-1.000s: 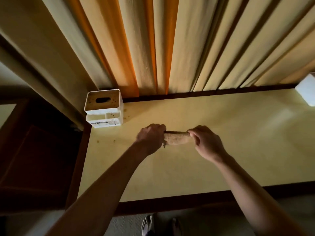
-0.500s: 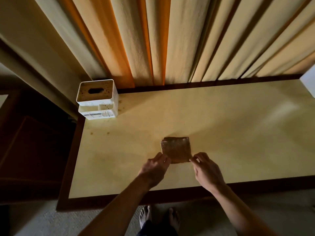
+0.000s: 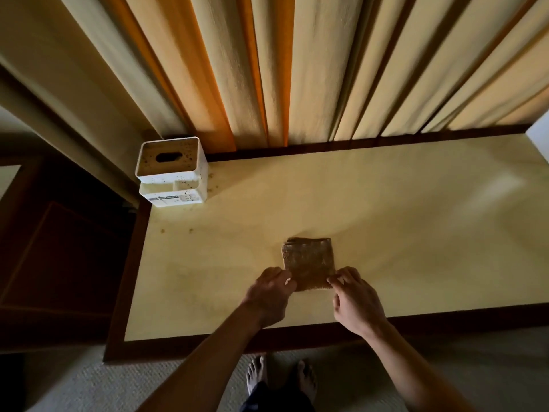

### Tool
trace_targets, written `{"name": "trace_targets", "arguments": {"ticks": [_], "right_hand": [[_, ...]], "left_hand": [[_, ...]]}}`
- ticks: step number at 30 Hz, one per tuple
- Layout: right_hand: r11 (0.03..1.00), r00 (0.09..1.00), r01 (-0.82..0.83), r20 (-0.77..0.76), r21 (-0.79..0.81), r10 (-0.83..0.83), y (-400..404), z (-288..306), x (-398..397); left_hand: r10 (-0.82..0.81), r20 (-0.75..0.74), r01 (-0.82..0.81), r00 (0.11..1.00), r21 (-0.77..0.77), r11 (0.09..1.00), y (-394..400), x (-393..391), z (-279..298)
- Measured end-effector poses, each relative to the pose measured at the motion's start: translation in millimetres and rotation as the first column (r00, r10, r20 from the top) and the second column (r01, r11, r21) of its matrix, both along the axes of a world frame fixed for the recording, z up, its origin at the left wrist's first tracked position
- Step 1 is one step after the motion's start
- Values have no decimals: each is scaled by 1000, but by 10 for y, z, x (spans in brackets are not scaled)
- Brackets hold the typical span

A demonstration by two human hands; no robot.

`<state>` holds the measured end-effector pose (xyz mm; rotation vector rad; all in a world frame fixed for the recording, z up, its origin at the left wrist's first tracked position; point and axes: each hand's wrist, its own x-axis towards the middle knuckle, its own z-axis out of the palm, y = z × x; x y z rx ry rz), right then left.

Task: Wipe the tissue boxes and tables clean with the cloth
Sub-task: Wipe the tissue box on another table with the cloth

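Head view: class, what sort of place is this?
Probably a home or hotel room: long curtains hang behind a wood-edged table, a tissue box sits on it, and the floor is carpet.

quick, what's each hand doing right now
Left hand: pinching the near left corner of the folded cloth.
Right hand: pinching its near right corner.

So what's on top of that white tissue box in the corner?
The tissue box has a brownish lid with a dark oval slot, speckled with dark spots that continue down its front ledge. No tissue shows in the slot; whatever is inside stays hidden beneath the lid.
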<state>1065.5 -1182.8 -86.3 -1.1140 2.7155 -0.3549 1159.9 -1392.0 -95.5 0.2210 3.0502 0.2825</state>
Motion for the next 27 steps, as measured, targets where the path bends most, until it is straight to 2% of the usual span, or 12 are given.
{"name": "trace_targets", "arguments": {"ticks": [4,6,8,10,12,14,16,19,24,27], "right_hand": [[999,999,30,27,17,-30,-320,71,-1],[999,999,37,33,-20,-36,-629,154,7],[998,1000,-7,-11,-61,7,-1013,270,11],[987,998,-58,-35,-147,53,-1432,324,-4],[980,996,-34,70,-195,49,-1891,376,-21],[988,991,15,134,-153,6,-2350,414,-80],[988,970,56,243,-147,-19,-2762,438,-181],[977,902,155,425,-146,-79,-3296,409,-381],[968,815,217,570,-127,-107,-3744,362,-635],[968,763,216,640,-125,-88,-3802,295,-753]], "left_hand": [[199,-120,-191,973,74,979,-441,176,181],[382,-115,-357,917,192,914,-852,327,233],[600,-43,-571,799,258,780,-1323,457,329],[747,73,-732,660,286,618,-1789,540,464],[826,122,-810,550,319,492,-2226,559,564],[849,195,-838,491,374,398,-2638,521,626],[828,289,-844,481,409,348,-2995,436,641],[744,408,-832,529,422,360,-3454,285,587],[573,517,-772,636,413,483,-3904,83,510],[483,563,-738,671,439,513,-4077,38,431]]}}
